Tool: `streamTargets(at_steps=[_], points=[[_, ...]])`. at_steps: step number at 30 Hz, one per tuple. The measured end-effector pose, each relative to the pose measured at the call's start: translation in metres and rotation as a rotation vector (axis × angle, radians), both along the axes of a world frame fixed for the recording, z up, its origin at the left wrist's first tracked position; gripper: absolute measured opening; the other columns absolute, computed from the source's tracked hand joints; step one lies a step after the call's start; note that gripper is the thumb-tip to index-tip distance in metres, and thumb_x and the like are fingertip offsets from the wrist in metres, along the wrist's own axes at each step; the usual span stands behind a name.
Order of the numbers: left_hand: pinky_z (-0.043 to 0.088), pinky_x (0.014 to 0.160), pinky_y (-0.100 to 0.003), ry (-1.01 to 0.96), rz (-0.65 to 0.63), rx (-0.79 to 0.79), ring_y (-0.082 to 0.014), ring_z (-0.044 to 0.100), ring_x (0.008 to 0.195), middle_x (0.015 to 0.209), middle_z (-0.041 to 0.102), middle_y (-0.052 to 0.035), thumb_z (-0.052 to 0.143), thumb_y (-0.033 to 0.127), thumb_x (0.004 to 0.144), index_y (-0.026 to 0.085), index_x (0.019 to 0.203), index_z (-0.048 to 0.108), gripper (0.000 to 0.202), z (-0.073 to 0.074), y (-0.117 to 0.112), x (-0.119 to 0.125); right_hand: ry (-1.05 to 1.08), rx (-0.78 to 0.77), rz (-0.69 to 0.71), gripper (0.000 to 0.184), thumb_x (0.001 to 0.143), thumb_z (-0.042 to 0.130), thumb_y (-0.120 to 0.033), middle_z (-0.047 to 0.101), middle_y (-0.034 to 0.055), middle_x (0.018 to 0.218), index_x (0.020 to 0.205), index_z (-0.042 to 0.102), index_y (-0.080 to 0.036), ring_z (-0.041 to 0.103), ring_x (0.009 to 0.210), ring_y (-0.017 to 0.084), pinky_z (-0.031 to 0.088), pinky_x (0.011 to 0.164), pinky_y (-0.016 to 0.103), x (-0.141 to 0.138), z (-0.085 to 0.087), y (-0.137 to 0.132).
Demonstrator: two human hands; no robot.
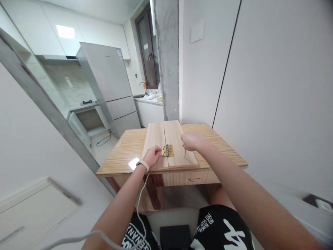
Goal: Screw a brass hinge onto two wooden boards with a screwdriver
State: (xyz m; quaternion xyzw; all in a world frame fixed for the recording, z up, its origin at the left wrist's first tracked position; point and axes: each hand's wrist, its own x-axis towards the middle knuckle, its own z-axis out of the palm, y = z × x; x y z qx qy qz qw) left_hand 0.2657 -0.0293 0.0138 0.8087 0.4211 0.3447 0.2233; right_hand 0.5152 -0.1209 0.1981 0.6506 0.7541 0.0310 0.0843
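Note:
Two pale wooden boards lie side by side on the table, a left board (153, 137) and a right board (173, 130), with a narrow seam between them. A brass-coloured hinge (167, 150) lies flat across that seam. My left hand (152, 156) rests on the left board, its fingertips pinched together at the hinge's left edge; what is between them is too small to tell. My right hand (193, 141) is closed round a screwdriver (185, 153) over the right board. Only its thin shaft shows, pointing down; the handle is hidden in my fist.
The glossy wood-grain table (127, 149) has a drawer (194, 178) in front. A white cable (142, 201) runs down beside my left forearm. A wall (260, 86) stands close behind and to the right. A fridge (109, 76) and sink counter (149, 107) are farther back.

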Motion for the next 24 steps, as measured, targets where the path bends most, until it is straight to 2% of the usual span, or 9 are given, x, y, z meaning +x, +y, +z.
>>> streamTargets(at_steps=[6,12,24], points=[[0.055,0.082,-0.03,-0.016,0.03,-0.001,-0.0187,0.069,0.092,0.099,0.075,-0.0057,0.059,0.016,0.094,0.02,0.101,0.069,0.013,-0.003,-0.014,0.009,-0.002,0.001,-0.001,0.033,0.092,0.065,-0.032,0.074,0.0222,0.115,0.117,0.075,-0.013,0.072,0.106,0.034,0.055,0.083,0.038,-0.001,-0.001,0.001],[0.056,0.084,-0.034,-0.027,0.064,-0.001,-0.0204,0.069,0.091,0.099,0.075,-0.0071,0.058,0.014,0.094,0.019,0.099,0.07,0.014,-0.006,-0.013,0.017,-0.011,-0.007,-0.001,0.029,0.093,0.064,-0.032,0.074,0.0219,0.114,0.111,0.076,-0.014,0.072,0.105,0.034,0.055,0.082,0.038,-0.001,-0.001,0.001],[0.055,0.089,-0.035,0.044,0.056,0.068,-0.021,0.068,0.096,0.101,0.075,-0.0076,0.058,0.011,0.094,0.019,0.097,0.071,0.016,-0.007,-0.011,0.019,-0.008,-0.011,-0.008,0.031,0.092,0.064,-0.032,0.074,0.0225,0.115,0.115,0.076,-0.014,0.071,0.107,0.035,0.055,0.084,0.039,-0.001,-0.003,0.002]])
